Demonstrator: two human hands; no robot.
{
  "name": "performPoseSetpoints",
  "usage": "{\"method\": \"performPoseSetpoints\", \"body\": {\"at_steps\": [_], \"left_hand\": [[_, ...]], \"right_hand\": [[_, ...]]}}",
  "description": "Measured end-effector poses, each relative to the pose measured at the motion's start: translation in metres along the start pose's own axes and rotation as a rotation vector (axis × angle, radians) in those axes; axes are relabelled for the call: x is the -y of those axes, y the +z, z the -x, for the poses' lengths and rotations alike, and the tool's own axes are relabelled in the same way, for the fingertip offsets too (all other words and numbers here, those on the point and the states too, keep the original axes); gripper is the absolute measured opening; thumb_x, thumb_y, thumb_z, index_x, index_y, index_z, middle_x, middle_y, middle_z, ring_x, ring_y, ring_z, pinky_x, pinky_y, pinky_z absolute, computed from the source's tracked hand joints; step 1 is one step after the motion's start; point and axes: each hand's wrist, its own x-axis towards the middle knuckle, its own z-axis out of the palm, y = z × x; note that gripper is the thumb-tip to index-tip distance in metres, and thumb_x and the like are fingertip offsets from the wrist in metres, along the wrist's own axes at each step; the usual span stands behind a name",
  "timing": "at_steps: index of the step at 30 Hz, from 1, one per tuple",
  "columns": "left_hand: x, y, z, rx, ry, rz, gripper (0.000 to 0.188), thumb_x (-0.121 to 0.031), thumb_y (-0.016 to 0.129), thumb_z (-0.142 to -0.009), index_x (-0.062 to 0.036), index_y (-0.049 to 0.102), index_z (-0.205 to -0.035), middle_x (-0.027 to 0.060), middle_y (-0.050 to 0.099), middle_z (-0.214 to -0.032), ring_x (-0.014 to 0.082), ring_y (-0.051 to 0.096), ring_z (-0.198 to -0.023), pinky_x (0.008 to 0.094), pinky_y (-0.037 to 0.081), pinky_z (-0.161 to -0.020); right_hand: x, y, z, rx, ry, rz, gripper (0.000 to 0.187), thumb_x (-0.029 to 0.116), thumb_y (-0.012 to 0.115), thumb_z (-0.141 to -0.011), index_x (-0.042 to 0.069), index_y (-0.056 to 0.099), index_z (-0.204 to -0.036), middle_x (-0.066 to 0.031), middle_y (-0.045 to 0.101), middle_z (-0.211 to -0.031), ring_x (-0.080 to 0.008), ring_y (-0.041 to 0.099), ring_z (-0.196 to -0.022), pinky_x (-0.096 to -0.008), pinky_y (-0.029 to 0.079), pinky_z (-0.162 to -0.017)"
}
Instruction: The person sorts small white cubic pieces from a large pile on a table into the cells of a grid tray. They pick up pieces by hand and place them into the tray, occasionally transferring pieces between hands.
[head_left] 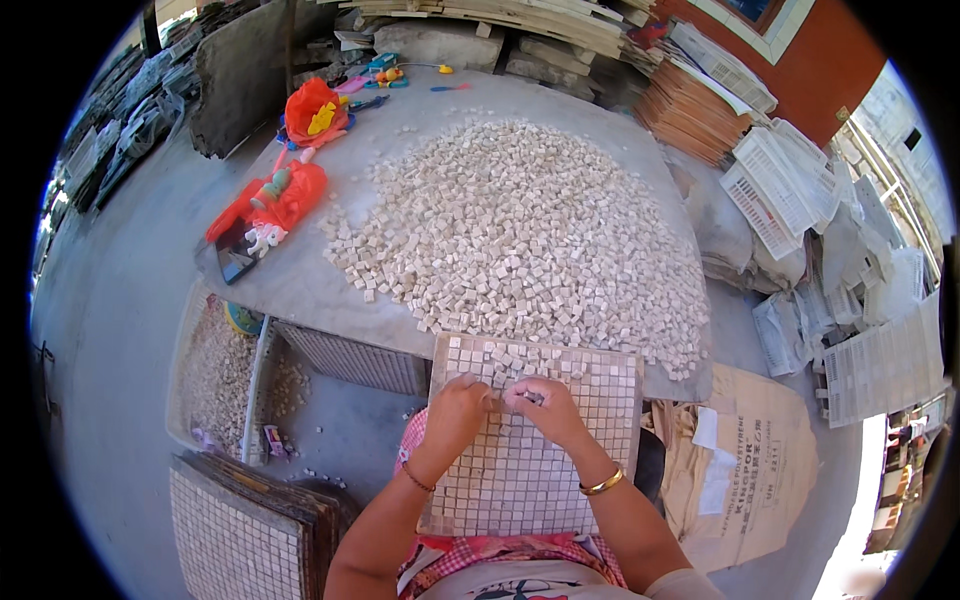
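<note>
A square grid tray [520, 490] of small pale stone tiles rests at my lap, its far edge against the stone slab table. Most of its cells hold tiles; several loose tiles [515, 357] lie on its far part. My left hand [460, 412] is over the tray's upper left, fingers pinched together. Close beside it, my right hand [550, 408] is curled with thumb and fingertips together. What either hand holds is too small or hidden to make out. Beyond the tray spreads a large heap of stone tiles [520, 235].
Red plastic bags [295, 195] and toys lie on the table's [290, 265] left side. At lower left stand a white bin of stone chips [215, 370] and stacked tile trays [235, 530]. Brown sacking [760, 470] lies right; white plastic crates [780, 190] are stacked farther back.
</note>
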Motion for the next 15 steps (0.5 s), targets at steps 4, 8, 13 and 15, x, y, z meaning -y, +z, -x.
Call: {"method": "performPoseSetpoints", "body": {"at_steps": [4,8,13,15], "left_hand": [[0.011,-0.011,0.004,-0.125,-0.248,0.28,0.005,-0.007,0.062,-0.076,-0.0017,0.062,-0.075,0.0103,0.061,-0.075,0.0229,0.056,-0.064,0.0339,0.045,-0.059],[0.013,-0.025,0.009,-0.077,-0.507,0.57,0.01,-0.009,0.063,-0.079,-0.0003,0.061,-0.075,0.0078,0.06,-0.069,0.0131,0.049,-0.056,0.0282,0.042,-0.055],[-0.008,-0.012,0.009,-0.028,-0.31,0.251,0.016,-0.01,0.07,-0.072,-0.0012,0.056,-0.075,0.0099,0.059,-0.071,0.0203,0.054,-0.061,0.0332,0.044,-0.056],[-0.01,-0.003,0.01,-0.015,-0.224,0.033,0.023,-0.012,0.073,-0.068,-0.0019,0.053,-0.075,0.0113,0.058,-0.073,0.0261,0.057,-0.068,0.0375,0.045,-0.059]], "right_hand": [[-0.004,0.017,-0.005,-0.024,-0.251,0.515,0.008,0.014,0.06,-0.078,0.011,0.06,-0.086,-0.0089,0.054,-0.074,-0.0271,0.055,-0.071,-0.0349,0.046,-0.061],[-0.009,0.02,-0.01,0.006,-0.285,0.644,0.006,0.014,0.059,-0.075,0.009,0.056,-0.077,-0.0081,0.049,-0.074,-0.0278,0.056,-0.073,-0.0362,0.047,-0.061],[-0.001,0.015,-0.014,-0.021,-0.437,0.643,0.006,0.013,0.057,-0.076,0.008,0.056,-0.078,-0.006,0.054,-0.078,-0.0231,0.055,-0.069,-0.0327,0.047,-0.059],[0.005,0.009,-0.012,-0.026,-0.234,0.259,0.007,0.013,0.055,-0.081,0.007,0.057,-0.081,-0.0042,0.055,-0.081,-0.0182,0.054,-0.07,-0.0297,0.047,-0.059]]}}
